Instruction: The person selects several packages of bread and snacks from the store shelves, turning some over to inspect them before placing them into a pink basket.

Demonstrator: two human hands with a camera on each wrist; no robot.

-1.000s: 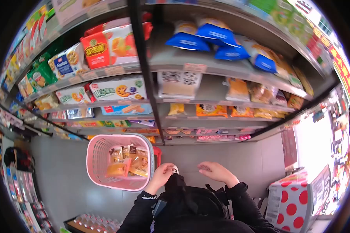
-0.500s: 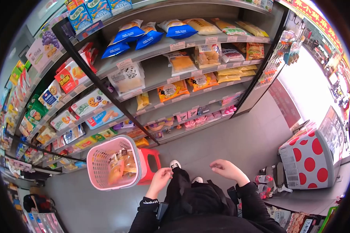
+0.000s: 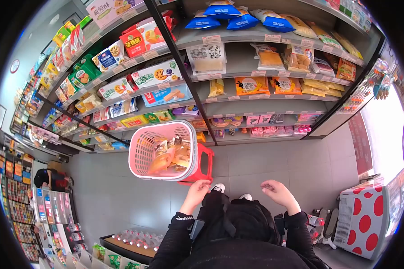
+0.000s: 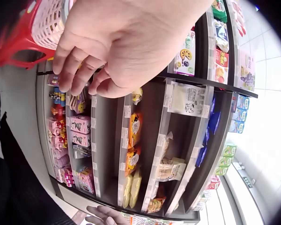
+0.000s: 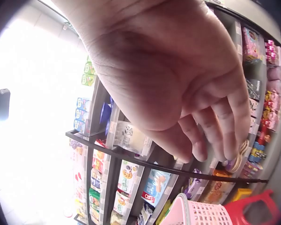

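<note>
My left hand point(image 3: 196, 193) hangs in front of my body with loosely bent fingers and holds nothing. Level with it, my right hand point(image 3: 277, 193) is also bare, its fingers relaxed. Both wrist views show the palms, the left hand point(image 4: 112, 47) and the right hand point(image 5: 178, 84), with nothing in them. Nearest the left hand is a pink shopping basket point(image 3: 139, 154) on a red stool point(image 3: 205, 163). Inside the basket lie several packaged snacks point(image 3: 180, 154), some in orange and clear wrappers.
Ahead stand shelves point(image 3: 229, 103) with boxed biscuits point(image 3: 159, 75), blue bags point(image 3: 274, 21) and orange packets point(image 3: 251, 86). A red-dotted box-shaped unit point(image 3: 361, 219) stands at right, near bottles. Bottles in a low tray point(image 3: 139, 240) are at lower left. Another person point(image 3: 45, 177) crouches far left.
The head view has swung toward the doorway and back, so shelves and basket shift in the picture. Both hands stay in front of the body, holding nothing.
</note>
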